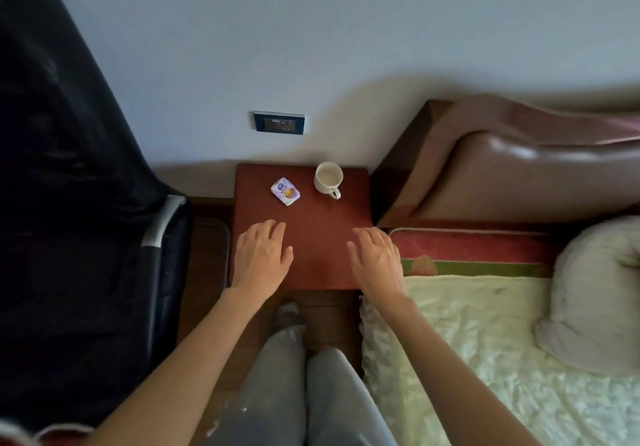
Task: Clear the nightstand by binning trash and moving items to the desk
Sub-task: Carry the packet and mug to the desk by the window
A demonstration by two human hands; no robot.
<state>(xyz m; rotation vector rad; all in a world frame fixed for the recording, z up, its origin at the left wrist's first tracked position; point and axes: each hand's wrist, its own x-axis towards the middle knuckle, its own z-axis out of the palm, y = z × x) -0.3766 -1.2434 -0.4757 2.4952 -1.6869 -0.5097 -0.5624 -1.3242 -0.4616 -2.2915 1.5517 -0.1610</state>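
Both hands, left (260, 255) and right (375, 260), hover with fingers spread, holding nothing, above the reddish-brown wooden counter (311, 237), poised to reach the crumpled white wrapper (285, 191) at eleven o'clock and the cream ceramic mug (328, 176) at one.

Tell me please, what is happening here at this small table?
A person stands at a reddish nightstand beside a bed. Both hands are open above its near part: the left hand and the right hand hold nothing. A small snack wrapper and a white mug sit apart near the back edge, untouched. Nothing has been cleared yet.
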